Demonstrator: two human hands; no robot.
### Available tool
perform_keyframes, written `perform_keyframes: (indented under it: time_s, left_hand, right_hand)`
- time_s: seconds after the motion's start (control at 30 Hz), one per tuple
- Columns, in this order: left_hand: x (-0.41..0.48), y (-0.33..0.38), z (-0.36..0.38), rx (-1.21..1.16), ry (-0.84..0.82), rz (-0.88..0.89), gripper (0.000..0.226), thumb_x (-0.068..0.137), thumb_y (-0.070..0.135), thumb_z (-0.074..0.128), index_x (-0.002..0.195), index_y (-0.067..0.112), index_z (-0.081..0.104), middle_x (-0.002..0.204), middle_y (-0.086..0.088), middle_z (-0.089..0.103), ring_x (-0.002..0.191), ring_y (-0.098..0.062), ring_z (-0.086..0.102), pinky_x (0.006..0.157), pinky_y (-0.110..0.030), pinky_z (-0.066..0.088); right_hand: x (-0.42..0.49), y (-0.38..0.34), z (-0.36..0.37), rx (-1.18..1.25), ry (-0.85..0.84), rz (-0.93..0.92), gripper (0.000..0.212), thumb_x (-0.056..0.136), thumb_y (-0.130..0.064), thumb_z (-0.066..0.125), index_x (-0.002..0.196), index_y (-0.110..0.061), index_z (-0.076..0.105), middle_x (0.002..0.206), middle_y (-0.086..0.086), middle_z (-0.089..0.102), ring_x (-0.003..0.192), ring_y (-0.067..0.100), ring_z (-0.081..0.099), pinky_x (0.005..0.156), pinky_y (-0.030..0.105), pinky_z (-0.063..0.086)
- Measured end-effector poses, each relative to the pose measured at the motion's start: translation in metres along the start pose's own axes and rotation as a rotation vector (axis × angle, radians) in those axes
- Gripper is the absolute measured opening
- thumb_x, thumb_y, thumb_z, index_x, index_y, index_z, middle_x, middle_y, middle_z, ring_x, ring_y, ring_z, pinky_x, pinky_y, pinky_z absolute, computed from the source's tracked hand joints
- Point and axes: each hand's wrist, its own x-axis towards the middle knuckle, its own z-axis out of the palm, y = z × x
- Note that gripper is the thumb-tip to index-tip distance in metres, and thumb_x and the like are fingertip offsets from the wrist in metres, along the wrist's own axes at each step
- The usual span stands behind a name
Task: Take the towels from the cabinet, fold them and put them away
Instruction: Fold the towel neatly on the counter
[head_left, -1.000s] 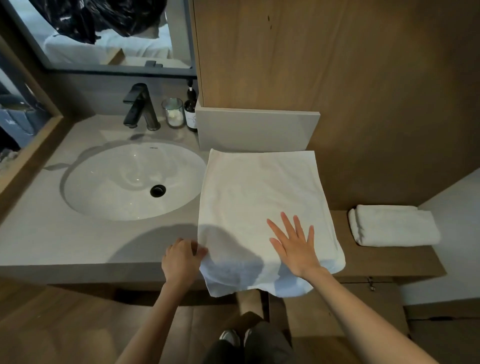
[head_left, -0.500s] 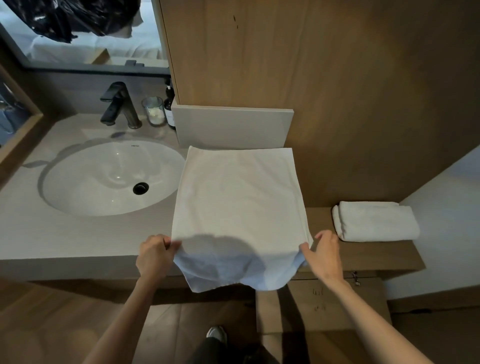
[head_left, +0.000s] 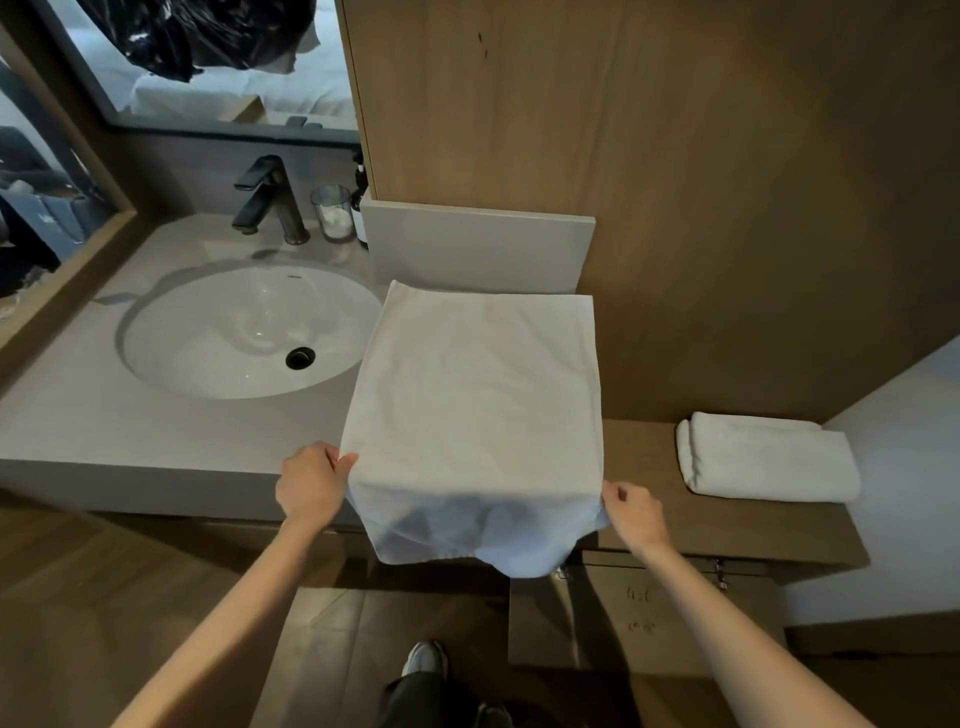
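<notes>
towel (head_left: 475, 410) | on counter (head_left: 171, 436) | left hand (head_left: 310, 486), right hand (head_left: 635, 513) pinch near corners

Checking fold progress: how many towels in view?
2. One spread towel on the counter beside the sink, its near edge pinched by the left hand and right hand. One folded towel on the wooden shelf, right. Others may be hidden.

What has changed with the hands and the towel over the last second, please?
The right hand, which lay flat on the spread towel, slid off to the right and now pinches its near right edge. The left hand keeps its grip on the near left edge. The towel still lies flat on the counter, its near end hanging over the front. The folded towel on the wooden shelf has not moved.
</notes>
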Motion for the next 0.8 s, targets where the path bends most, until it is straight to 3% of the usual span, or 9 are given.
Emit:
perform_keyframes:
  time_s: [0.23,0.33,0.43,0.57,0.7,0.8]
  left_hand:
    - [0.001,0.000,0.004,-0.029,0.009,-0.006,0.023,0.093,0.033,0.060,0.085,0.012,0.057,0.079,-0.008,0.058,0.072,-0.024,0.056,0.067,-0.032,0.046]
    - [0.002,-0.001,0.004,-0.024,0.006,-0.005,0.023,0.093,0.035,0.060,0.086,0.014,0.055,0.081,-0.009,0.059,0.074,-0.025,0.056,0.068,-0.033,0.047]
    - [0.005,-0.004,0.005,-0.022,-0.006,0.003,0.024,0.092,0.036,0.060,0.087,0.013,0.056,0.082,-0.009,0.059,0.074,-0.024,0.056,0.068,-0.033,0.047]
    - [0.006,-0.006,0.003,-0.035,-0.031,0.020,0.024,0.093,0.035,0.060,0.089,0.011,0.058,0.082,-0.010,0.060,0.074,-0.024,0.056,0.068,-0.032,0.046]
    - [0.008,-0.014,-0.002,-0.200,-0.118,-0.006,0.026,0.094,0.033,0.058,0.091,0.007,0.060,0.087,-0.011,0.062,0.084,-0.029,0.058,0.074,-0.035,0.045]
    - [0.005,-0.017,-0.014,-0.323,-0.142,-0.003,0.027,0.094,0.031,0.058,0.089,0.005,0.058,0.082,-0.010,0.059,0.088,-0.034,0.058,0.076,-0.037,0.043]
  right_hand:
    - [0.007,-0.002,-0.014,-0.025,-0.086,0.014,0.019,0.093,-0.012,0.056,0.080,-0.004,0.068,0.081,0.006,0.064,0.074,0.011,0.055,0.059,0.017,0.042]
    - [0.006,-0.004,-0.016,-0.124,-0.115,-0.021,0.028,0.086,-0.007,0.060,0.061,-0.013,0.050,0.063,0.001,0.053,0.059,0.006,0.052,0.056,0.014,0.038]
    - [0.006,0.000,-0.018,-0.200,-0.036,-0.048,0.023,0.083,-0.014,0.065,0.066,-0.011,0.051,0.064,0.002,0.052,0.058,0.010,0.050,0.053,0.020,0.036]
    - [0.008,0.002,-0.031,0.005,0.105,0.012,0.025,0.084,-0.014,0.064,0.064,-0.008,0.051,0.064,0.005,0.050,0.063,0.017,0.045,0.059,0.028,0.035]
    - [0.005,-0.004,-0.047,0.214,0.130,0.044,0.025,0.086,-0.013,0.059,0.062,-0.011,0.053,0.068,0.005,0.053,0.073,0.020,0.049,0.064,0.030,0.038]
    - [-0.003,-0.012,-0.054,0.325,0.173,-0.040,0.007,0.086,-0.009,0.060,0.087,-0.011,0.054,0.074,0.001,0.052,0.070,0.016,0.049,0.061,0.027,0.039]
